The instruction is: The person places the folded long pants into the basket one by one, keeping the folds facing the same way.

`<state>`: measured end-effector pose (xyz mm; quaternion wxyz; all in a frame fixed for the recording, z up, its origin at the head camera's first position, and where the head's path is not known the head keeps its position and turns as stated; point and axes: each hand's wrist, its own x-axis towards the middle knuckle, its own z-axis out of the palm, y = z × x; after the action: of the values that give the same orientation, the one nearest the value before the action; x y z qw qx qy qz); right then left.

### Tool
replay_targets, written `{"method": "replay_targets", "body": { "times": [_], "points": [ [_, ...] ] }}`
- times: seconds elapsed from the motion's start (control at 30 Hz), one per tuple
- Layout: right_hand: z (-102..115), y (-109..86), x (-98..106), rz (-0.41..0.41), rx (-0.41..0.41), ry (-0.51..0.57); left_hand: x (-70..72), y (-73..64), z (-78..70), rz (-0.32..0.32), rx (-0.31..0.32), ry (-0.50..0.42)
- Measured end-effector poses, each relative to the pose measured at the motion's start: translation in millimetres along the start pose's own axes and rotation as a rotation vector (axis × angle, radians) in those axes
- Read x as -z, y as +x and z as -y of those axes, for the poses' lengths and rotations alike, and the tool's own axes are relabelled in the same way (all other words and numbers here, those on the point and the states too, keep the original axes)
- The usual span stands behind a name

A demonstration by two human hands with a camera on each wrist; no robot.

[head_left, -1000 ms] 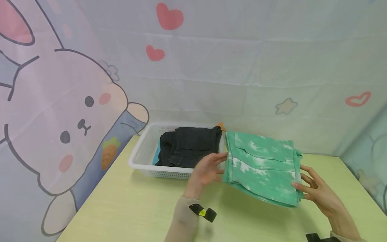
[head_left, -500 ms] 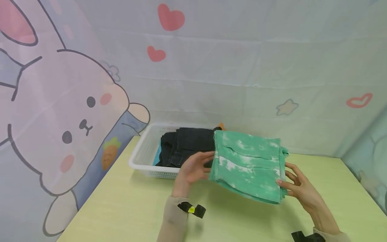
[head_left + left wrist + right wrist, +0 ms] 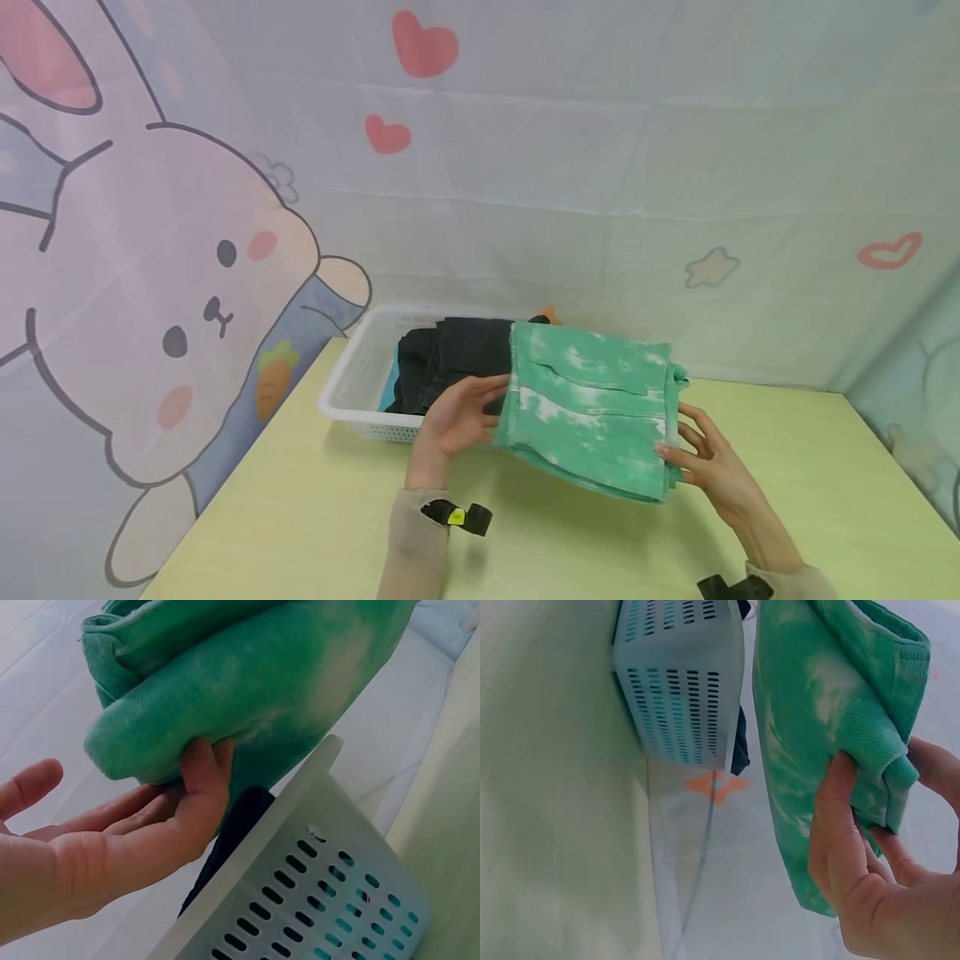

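A folded green and white tie-dye denim garment is held up above the table, tilted, its near edge lower. My left hand is at its left side; in the left wrist view the fingers bend under the fold while the thumb stands apart from the cloth. At the right side my right hand grips the folded edge, fingers on one face and thumb on the other. Behind the garment's left part, a white basket holds folded black clothing and something blue.
The basket stands at the back of a pale yellow-green table, near a printed cloth backdrop. A piece of the basket's right side is hidden by the garment in the head view.
Both hands have carried the green garment leftward, so it now covers more of the basket's right part and the black clothing. The basket has stayed in place.
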<state>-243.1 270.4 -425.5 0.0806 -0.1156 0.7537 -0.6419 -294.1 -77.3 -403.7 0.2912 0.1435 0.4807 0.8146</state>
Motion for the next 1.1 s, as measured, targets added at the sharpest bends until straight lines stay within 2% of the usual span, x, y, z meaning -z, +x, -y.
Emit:
{"method": "replay_targets", "body": {
  "times": [0.3,0.5,0.77,1.1],
  "points": [
    [0.9,7.5,-9.8,-0.006,0.006,-0.012,9.6,-5.9,-4.7,0.009,-0.006,-0.015],
    [2.1,13.7,-15.8,0.013,0.042,0.045,16.7,-11.0,-8.0,0.001,-0.012,-0.018],
    [7.8,24.9,-26.5,0.003,0.029,-0.029,27.5,-18.8,-15.2,0.013,-0.038,-0.001],
    [11.5,40.3,-38.0,0.034,0.04,0.005,39.4,-25.9,-20.8,0.001,-0.058,-0.012]
  ]
}}
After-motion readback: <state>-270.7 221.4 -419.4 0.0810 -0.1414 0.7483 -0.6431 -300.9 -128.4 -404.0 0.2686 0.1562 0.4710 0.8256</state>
